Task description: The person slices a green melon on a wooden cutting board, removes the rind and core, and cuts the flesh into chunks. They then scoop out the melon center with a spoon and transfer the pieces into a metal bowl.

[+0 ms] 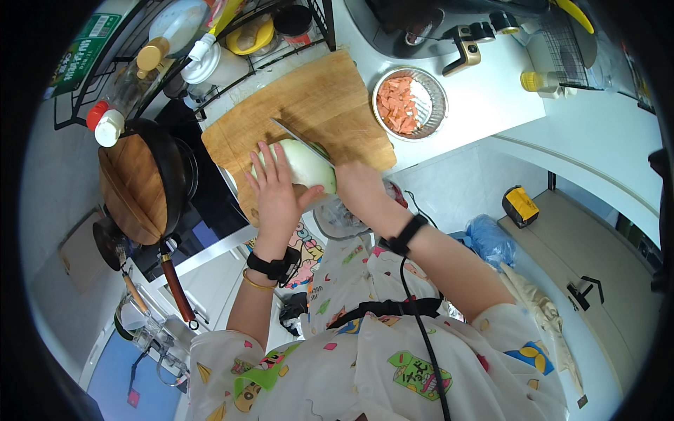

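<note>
A pale green, peeled-looking gourd or melon lies on a wooden cutting board. My left hand rests on it, fingers spread over its left part and thumb near its lower edge. My right hand is closed at the near end of a kitchen knife; the handle is hidden in the fist. The blade lies along the gourd's far right side, with some green peel or slices beside it. How deep the edge sits cannot be told. Right of the board, a round metal bowl holds pink chopped pieces.
A wok with a wooden lid stands on the stove at left, its handle pointing towards me. A black wire rack with bottles and jars borders the board's far left. A lidded cooker is behind the bowl. A clear container sits below the counter edge.
</note>
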`<state>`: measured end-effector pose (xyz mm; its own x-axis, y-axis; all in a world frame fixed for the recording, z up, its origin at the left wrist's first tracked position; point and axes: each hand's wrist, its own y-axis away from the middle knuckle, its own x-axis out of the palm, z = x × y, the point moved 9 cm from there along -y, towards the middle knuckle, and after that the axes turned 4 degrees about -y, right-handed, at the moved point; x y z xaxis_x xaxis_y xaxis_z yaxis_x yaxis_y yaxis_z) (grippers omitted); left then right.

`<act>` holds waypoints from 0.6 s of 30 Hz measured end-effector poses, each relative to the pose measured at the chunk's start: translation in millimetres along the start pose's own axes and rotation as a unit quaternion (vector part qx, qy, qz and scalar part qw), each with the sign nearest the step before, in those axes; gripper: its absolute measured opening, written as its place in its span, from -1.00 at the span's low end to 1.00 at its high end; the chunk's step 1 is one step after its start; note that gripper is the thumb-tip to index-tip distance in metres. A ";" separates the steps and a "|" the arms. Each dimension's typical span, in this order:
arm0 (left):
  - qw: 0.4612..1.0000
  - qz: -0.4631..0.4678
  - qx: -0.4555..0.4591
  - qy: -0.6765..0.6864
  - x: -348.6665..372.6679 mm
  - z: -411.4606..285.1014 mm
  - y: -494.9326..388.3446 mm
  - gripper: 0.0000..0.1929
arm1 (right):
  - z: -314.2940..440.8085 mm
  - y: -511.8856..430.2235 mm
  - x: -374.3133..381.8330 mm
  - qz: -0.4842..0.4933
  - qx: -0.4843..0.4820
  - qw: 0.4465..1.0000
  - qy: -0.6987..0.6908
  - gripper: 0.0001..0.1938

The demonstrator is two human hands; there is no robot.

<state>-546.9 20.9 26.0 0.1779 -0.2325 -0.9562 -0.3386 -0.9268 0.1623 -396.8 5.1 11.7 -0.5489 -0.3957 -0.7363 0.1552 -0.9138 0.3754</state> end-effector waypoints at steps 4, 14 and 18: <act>1.000 -0.004 0.004 -0.002 -0.5 0.4 1.2 0.28 | -13.3 -6.5 15.2 -0.017 0.015 1.000 -0.021 -0.82; 1.000 0.020 0.007 0.010 -22.8 -4.0 -7.6 0.19 | -23.6 13.5 -22.9 -0.100 0.006 0.990 -0.103 -0.82; 0.994 0.052 0.087 -0.032 -31.8 -19.9 -17.2 0.10 | -0.1 35.0 -55.7 -0.127 -0.034 0.990 -0.051 -0.86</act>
<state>-528.3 38.4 58.4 0.0762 -0.2990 -0.9512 -0.5084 -0.8323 0.2209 -360.7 -4.8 65.7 -0.6570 -0.1438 -0.7401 0.0539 -0.9881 0.1441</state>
